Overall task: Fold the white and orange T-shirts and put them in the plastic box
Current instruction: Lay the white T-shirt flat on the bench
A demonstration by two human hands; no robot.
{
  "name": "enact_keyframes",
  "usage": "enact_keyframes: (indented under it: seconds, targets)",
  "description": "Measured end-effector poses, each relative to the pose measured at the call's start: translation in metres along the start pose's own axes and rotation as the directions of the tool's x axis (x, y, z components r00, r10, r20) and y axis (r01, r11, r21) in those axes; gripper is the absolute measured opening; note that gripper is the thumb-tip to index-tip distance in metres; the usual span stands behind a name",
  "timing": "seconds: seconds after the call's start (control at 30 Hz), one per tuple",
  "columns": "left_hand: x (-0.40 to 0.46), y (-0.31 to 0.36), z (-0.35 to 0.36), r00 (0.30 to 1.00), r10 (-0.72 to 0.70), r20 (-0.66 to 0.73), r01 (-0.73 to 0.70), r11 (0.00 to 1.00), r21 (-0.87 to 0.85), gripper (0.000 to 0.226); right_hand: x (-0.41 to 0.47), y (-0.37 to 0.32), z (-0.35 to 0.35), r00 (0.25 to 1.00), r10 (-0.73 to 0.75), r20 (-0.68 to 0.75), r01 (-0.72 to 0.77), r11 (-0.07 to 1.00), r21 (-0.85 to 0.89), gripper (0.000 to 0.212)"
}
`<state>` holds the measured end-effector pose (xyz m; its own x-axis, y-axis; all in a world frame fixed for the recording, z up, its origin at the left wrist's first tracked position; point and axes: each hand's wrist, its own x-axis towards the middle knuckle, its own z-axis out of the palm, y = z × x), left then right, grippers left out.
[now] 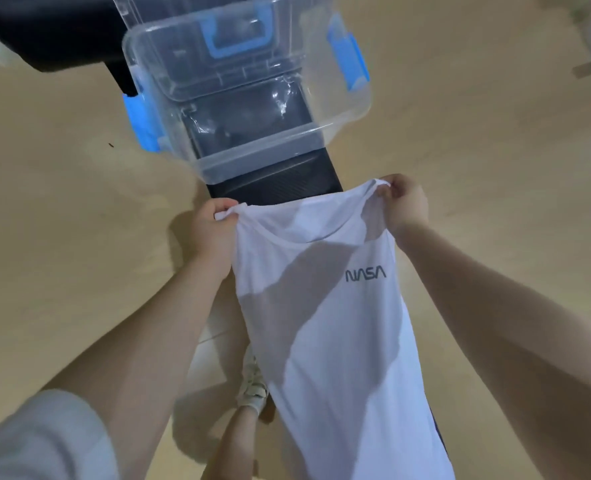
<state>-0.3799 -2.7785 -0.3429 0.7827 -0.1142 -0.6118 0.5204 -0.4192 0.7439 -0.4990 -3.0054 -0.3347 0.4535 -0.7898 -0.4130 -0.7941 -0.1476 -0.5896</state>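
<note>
A white T-shirt (335,327) with a dark NASA logo hangs in front of me, held up by its shoulders. My left hand (214,226) pinches the left shoulder and my right hand (405,202) pinches the right shoulder. Just beyond the shirt's collar stands a clear plastic box (252,102) with blue latches, open at the top and empty, on a narrow black stand (273,183). No orange T-shirt is in view.
The box's clear lid with a blue handle (238,32) stands behind it. A dark piece of furniture (55,32) is at the top left. A beige floor (62,202) lies all around. My shoe (254,386) shows below the shirt.
</note>
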Motion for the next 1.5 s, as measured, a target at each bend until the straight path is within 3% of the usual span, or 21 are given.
enact_keyframes:
  seconds: [0.1, 0.2, 0.3, 0.4, 0.5, 0.6, 0.67, 0.77, 0.83, 0.9, 0.97, 1.07, 1.17, 1.27, 1.4, 1.5]
  targets:
    - [0.026, -0.015, 0.007, 0.998, 0.044, -0.053, -0.037, 0.992, 0.123, 0.016, 0.02, 0.017, 0.019, 0.999, 0.015, 0.042, -0.015, 1.0, 0.001, 0.025]
    - [0.044, -0.024, 0.01, 0.987, 0.151, -0.057, -0.122, 0.931, 0.343, 0.039, 0.029, 0.03, 0.029, 0.988, 0.018, 0.154, -0.023, 0.999, 0.029, 0.033]
    - [0.036, -0.028, 0.013, 0.936, 0.353, -0.009, -0.259, 0.703, 0.662, 0.054, 0.014, 0.037, 0.03, 0.978, -0.096, 0.183, 0.128, 0.976, -0.175, 0.05]
    - [-0.003, -0.047, 0.026, 0.817, 0.483, 0.314, -0.542, 0.456, 0.706, 0.05, -0.037, 0.045, 0.038, 0.913, -0.32, 0.253, 0.388, 0.872, -0.299, 0.054]
    - [-0.045, -0.095, 0.039, 0.669, 0.418, 0.614, -0.732, 0.224, 0.644, 0.048, -0.094, 0.08, 0.064, 0.802, -0.375, 0.465, 0.56, 0.741, -0.37, 0.058]
    - [-0.057, -0.13, 0.041, 0.689, 0.294, 0.662, -0.709, 0.089, 0.699, 0.057, -0.119, 0.111, 0.074, 0.778, -0.353, 0.519, 0.606, 0.64, -0.473, 0.055]
    - [-0.053, -0.139, 0.04, 0.698, 0.291, 0.654, -0.686, 0.013, 0.727, 0.064, -0.116, 0.131, 0.066, 0.806, -0.331, 0.491, 0.58, 0.606, -0.544, 0.058]
    - [-0.051, -0.137, 0.043, 0.717, 0.262, 0.645, -0.657, -0.053, 0.752, 0.069, -0.109, 0.161, 0.04, 0.906, -0.176, 0.386, 0.399, 0.663, -0.633, 0.068]
    - [-0.058, -0.131, 0.047, 0.736, 0.253, 0.628, -0.628, -0.088, 0.773, 0.068, -0.111, 0.181, 0.017, 0.931, 0.025, 0.364, 0.222, 0.753, -0.62, 0.07]
    - [-0.072, -0.122, 0.054, 0.785, 0.211, 0.583, -0.58, -0.079, 0.811, 0.068, -0.119, 0.199, -0.008, 0.902, 0.169, 0.397, 0.065, 0.857, -0.512, 0.061]
    - [-0.093, -0.115, 0.066, 0.817, 0.135, 0.561, -0.558, -0.063, 0.828, 0.068, -0.138, 0.218, -0.031, 0.901, 0.192, 0.388, -0.057, 0.941, -0.334, 0.057]
    - [-0.139, -0.123, 0.09, 0.68, 0.111, 0.724, -0.727, -0.021, 0.686, 0.065, -0.175, 0.249, -0.059, 0.882, 0.296, 0.366, -0.229, 0.949, -0.215, 0.044]
    - [-0.198, -0.145, 0.117, 0.518, 0.037, 0.855, -0.855, -0.006, 0.518, 0.077, -0.215, 0.282, -0.078, 0.821, 0.413, 0.394, -0.372, 0.911, -0.181, 0.029]
    - [-0.246, -0.175, 0.129, 0.418, 0.04, 0.908, -0.899, -0.123, 0.419, 0.071, -0.249, 0.306, -0.085, 0.81, 0.396, 0.433, -0.398, 0.913, -0.09, 0.026]
    - [-0.272, -0.22, 0.126, 0.503, 0.056, 0.862, -0.833, -0.232, 0.501, 0.068, -0.277, 0.327, -0.085, 0.893, 0.249, 0.374, -0.246, 0.968, -0.057, 0.016]
    - [-0.284, -0.227, 0.125, 0.677, 0.128, 0.725, -0.707, -0.163, 0.688, 0.071, -0.296, 0.331, -0.08, 0.899, 0.172, 0.403, -0.191, 0.982, 0.006, 0.026]
